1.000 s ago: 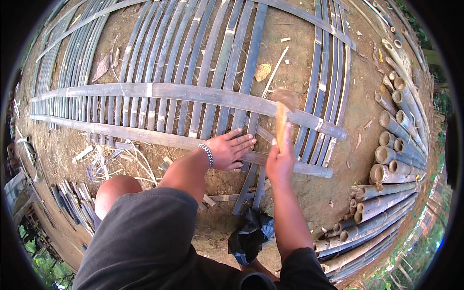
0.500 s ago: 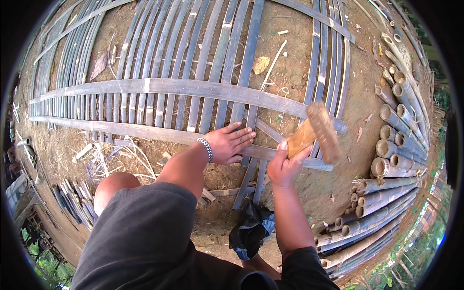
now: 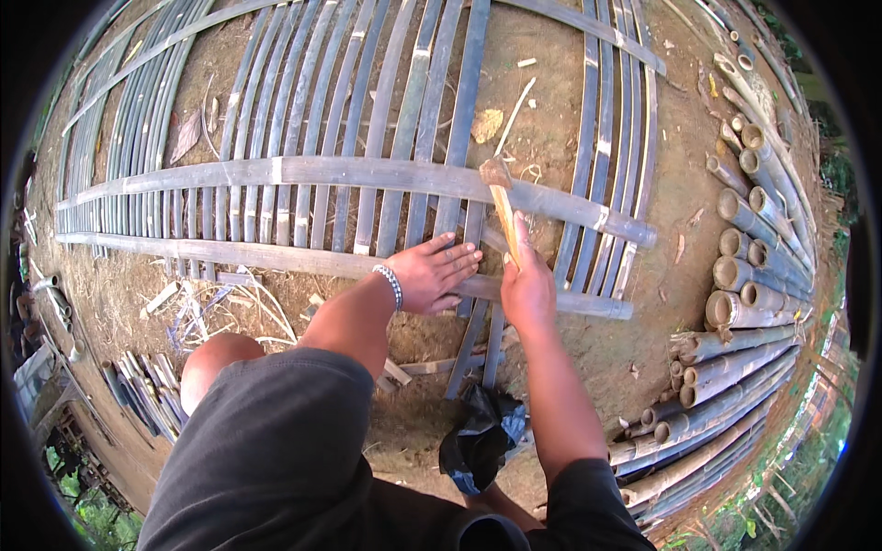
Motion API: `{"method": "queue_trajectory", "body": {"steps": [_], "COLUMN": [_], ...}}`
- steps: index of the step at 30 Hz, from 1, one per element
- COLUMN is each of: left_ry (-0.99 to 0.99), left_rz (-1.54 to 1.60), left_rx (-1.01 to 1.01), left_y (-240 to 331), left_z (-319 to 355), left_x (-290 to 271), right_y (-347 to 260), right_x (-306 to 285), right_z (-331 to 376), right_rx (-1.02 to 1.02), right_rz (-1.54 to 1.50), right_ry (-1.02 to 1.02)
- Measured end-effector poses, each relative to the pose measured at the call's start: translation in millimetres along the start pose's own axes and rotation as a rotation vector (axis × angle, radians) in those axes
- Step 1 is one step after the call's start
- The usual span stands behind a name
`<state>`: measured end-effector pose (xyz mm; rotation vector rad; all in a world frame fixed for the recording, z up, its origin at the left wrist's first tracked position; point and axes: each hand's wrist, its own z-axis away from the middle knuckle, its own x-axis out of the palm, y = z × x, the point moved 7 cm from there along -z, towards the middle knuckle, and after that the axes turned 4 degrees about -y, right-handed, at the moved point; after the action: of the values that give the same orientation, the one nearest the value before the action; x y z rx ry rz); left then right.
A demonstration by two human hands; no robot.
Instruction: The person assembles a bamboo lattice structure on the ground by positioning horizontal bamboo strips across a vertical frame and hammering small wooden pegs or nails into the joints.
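A frame of split bamboo slats (image 3: 367, 119) lies flat on bare earth, crossed by two long bamboo strips, the far one (image 3: 386, 173) and the near one (image 3: 276, 257). My left hand (image 3: 434, 273), a beaded bracelet at the wrist, presses palm-down with fingers spread on the near strip. My right hand (image 3: 527, 286) grips the handle of a wooden mallet (image 3: 501, 197), whose head rests against the far strip where a slat crosses it.
Round bamboo poles (image 3: 749, 275) are stacked along the right side. A black plastic bag (image 3: 482, 436) lies on the ground by my legs. Short bamboo offcuts (image 3: 138, 386) sit at lower left, with scraps and dry leaves on the dirt.
The mallet, raised and swung out to the right half a second ago, has come down onto the far strip. My left hand stays pressed on the near strip.
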<state>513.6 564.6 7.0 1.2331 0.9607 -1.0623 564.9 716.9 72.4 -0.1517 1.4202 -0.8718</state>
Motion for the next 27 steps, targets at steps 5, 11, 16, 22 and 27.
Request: {"method": "queue_trajectory", "body": {"steps": [5, 11, 16, 22, 27], "left_ry": [-0.020, 0.006, 0.037, -0.009, -0.009], "left_rz": [-0.013, 0.014, 0.006, 0.012, -0.006], "left_rx": [-0.005, -0.005, -0.002, -0.013, -0.008], "left_y": [3, 7, 6, 4, 7], "left_z": [-3, 4, -5, 4, -3], "left_x": [0, 0, -7, 0, -6], "right_y": [-13, 4, 10, -4, -4], "right_x": [-29, -1, -10, -4, -15], "right_z": [21, 4, 26, 8, 26], "right_rx": [-0.259, 0.066, -0.140, -0.025, -0.214], "right_rz": [-0.131, -0.058, -0.172, -0.125, -0.108], "right_ry": [0.442, -0.110, 0.268, 0.074, 0.357]}}
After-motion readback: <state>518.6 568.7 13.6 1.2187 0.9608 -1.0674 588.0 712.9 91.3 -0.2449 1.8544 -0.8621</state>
